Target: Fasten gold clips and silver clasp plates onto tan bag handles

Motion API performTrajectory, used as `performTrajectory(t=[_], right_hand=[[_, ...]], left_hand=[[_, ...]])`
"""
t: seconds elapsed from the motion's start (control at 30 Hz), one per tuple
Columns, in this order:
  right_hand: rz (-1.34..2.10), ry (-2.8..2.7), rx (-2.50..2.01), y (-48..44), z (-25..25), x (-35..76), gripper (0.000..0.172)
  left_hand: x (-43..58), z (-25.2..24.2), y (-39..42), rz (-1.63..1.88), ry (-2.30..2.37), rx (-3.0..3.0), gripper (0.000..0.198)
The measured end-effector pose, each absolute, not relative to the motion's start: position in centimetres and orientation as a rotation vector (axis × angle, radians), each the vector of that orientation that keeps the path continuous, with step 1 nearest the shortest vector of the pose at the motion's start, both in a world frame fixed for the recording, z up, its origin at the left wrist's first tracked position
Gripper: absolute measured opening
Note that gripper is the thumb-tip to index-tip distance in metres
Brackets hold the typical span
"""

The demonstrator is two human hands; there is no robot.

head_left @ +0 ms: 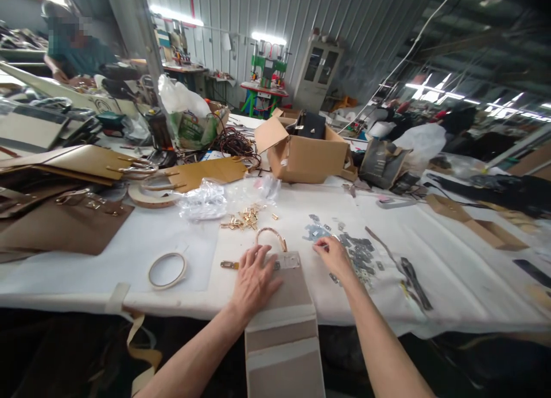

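Beige panel [297, 297] w/ looped handle [271, 230] lies on bench [415, 234], near end past edge. L hand [257, 276] flat on its far end, fingers spread wide. R hand [336, 257] by grey metal plates [360, 250], fingertips pinched narrow; can't tell if holding anything. Gold fittings [248, 217] beyond.

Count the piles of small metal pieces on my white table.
2: the gold pieces just beyond the left hand, and the grey plates beside the right hand. Others may be hidden.
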State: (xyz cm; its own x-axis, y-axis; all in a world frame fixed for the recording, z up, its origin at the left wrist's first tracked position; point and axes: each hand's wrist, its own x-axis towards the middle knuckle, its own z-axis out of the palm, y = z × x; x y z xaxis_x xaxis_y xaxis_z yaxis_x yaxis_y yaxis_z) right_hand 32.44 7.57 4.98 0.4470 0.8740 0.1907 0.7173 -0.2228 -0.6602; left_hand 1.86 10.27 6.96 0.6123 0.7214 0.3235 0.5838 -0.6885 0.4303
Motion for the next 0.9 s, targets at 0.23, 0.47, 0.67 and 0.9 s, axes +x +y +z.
performTrajectory(t=[0.23, 0.47, 0.67, 0.9], right_hand=[[0.655, -0.617, -1.466, 4.4, 5.1, 28.6, 0.044], [0.800, -0.396, -1.340, 2.9, 3.5, 25.2, 0.044], [0.744, -0.581, -1.452, 2.4, 1.9, 24.5, 0.042], [0.727, -0.682, -1.496, 2.0, 1.7, 24.4, 0.039]], left_hand=[[7.6, 8.9, 11.4, 0.366, 1.004, 2.577, 0.036], [7.6, 6.9, 11.5, 0.531, 1.008, 2.565, 0.031], [7.0, 6.0, 11.1, 0.614, 1.019, 2.518, 0.043], [7.4, 6.2, 11.2, 0.565, 1.046, 2.448, 0.026]])
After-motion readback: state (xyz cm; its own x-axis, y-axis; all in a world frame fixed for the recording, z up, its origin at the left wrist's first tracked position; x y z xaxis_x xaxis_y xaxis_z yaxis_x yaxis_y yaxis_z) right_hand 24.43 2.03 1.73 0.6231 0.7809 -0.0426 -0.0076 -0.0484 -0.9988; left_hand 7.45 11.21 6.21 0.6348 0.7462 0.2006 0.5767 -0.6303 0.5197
